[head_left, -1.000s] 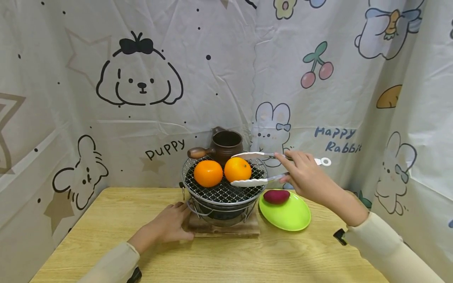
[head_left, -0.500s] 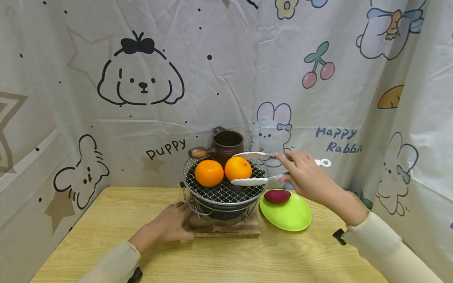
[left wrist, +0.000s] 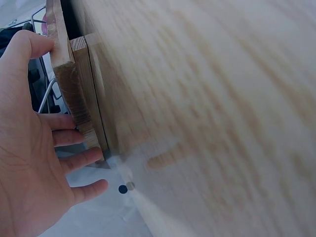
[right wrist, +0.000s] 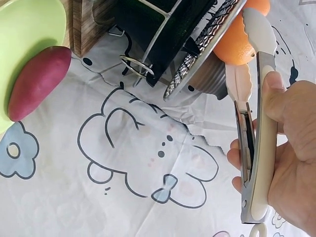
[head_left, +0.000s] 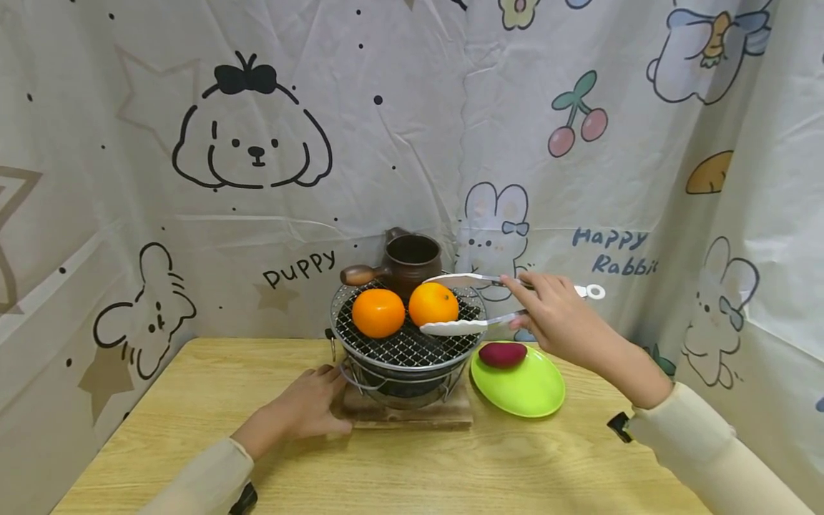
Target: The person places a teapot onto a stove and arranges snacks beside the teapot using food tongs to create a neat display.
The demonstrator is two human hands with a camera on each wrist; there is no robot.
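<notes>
Gripped by your right hand (head_left: 558, 312), the tongs (right wrist: 266, 148) stood with their arms apart, one white tip behind and one in front of the orange (head_left: 433, 303) on the grill rack (head_left: 399, 350); whether both tips pressed its skin could not be told. Your left hand (head_left: 305, 405) rested fairly straight fingers against the left end of the wooden board (head_left: 418, 419) under the grill (head_left: 405, 383), perhaps to steady it. Beside the orange, to its left, sat a smooth orange fruit (head_left: 378, 313), with the brown pot (head_left: 415, 270) behind. You seemed to be either taking hold of the orange or setting it down. Lifting would have called for a gentle, even squeeze; letting go, for spreading the tips clear without nudging the fruit.
</notes>
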